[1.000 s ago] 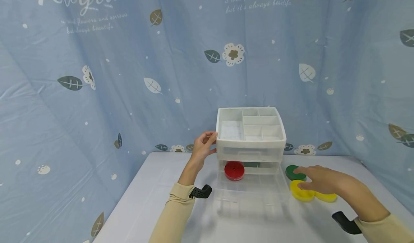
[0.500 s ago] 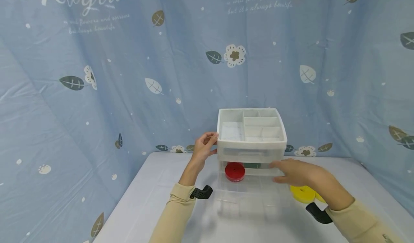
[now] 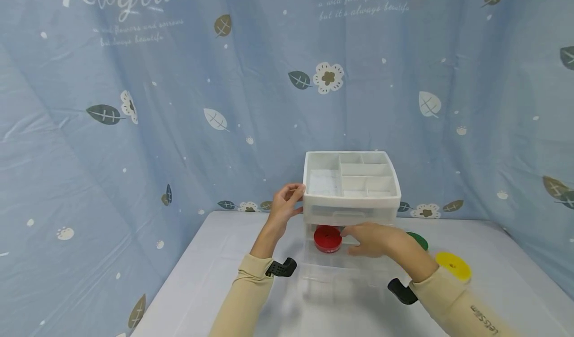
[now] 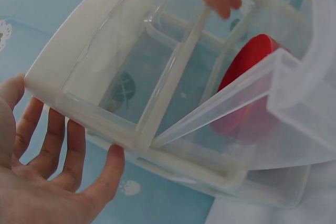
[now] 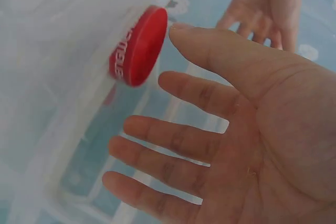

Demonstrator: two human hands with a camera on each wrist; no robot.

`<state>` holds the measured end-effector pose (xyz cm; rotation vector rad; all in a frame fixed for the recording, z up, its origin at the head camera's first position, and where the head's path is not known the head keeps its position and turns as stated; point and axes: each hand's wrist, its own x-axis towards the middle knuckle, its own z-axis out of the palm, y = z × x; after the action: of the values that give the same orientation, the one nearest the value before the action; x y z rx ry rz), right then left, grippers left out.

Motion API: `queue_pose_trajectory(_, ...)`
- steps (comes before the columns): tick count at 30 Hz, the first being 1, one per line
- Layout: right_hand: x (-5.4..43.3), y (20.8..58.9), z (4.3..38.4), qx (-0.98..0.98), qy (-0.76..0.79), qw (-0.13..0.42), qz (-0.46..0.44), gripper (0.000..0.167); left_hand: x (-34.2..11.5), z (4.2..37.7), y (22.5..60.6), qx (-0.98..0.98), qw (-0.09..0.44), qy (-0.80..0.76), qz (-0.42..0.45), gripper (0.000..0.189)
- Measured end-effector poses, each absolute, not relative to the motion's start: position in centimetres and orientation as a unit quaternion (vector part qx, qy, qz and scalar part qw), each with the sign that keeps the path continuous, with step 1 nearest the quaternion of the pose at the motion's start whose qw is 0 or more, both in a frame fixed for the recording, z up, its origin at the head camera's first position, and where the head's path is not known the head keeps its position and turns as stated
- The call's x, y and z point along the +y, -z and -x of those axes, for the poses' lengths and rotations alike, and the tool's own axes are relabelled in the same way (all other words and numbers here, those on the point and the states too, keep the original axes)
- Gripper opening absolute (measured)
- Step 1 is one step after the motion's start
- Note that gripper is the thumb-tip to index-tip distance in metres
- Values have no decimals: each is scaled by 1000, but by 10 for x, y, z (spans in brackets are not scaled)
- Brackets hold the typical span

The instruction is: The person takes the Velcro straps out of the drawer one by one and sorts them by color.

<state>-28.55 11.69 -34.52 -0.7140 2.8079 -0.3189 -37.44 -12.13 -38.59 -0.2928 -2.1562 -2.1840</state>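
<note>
A white storage unit point(image 3: 352, 202) with clear drawers stands on the table. Its lower drawer point(image 3: 323, 272) is pulled out, and a red round disc point(image 3: 328, 240) with a small centre hole and white lettering leans tilted inside on the left. My left hand point(image 3: 279, 213) rests on the unit's left side; in the left wrist view its fingertips point(image 4: 115, 157) touch the edge. My right hand point(image 3: 374, 239) hovers over the drawer, just right of the red disc. In the right wrist view its fingers are stretched and spread, holding nothing, with the thumb close to the disc point(image 5: 143, 45).
On the table right of the unit lie a green disc point(image 3: 418, 241) and a yellow disc point(image 3: 453, 265), partly behind my right arm. The unit's top tray point(image 3: 324, 182) has several compartments. A blue patterned curtain point(image 3: 251, 102) hangs behind the white table point(image 3: 215, 257).
My right hand has moved left from above the green and yellow discs to beside the red disc over the drawer. The left hand stays against the unit.
</note>
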Motion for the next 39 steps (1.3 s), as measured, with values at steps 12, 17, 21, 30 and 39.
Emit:
queue_pose_trajectory(12, 81, 360, 297, 963, 59, 80, 253, 44, -119, 375, 386, -703, 33, 704, 95, 46)
queue_pose_trajectory(17, 66, 367, 298, 967, 62, 92, 230, 49, -118, 375, 386, -702, 34, 704, 97, 46)
queue_pose_trajectory(21, 58, 374, 299, 969, 57, 87, 224, 46, -117, 375, 385, -702, 35, 704, 99, 45)
queue_pose_trajectory(30, 49, 383, 301, 971, 48, 69, 222, 42, -118, 376, 388, -705, 38, 701, 100, 45)
queue_pose_trajectory(39, 52, 385, 307, 963, 63, 74, 252, 39, -120, 377, 388, -704, 34, 702, 101, 43)
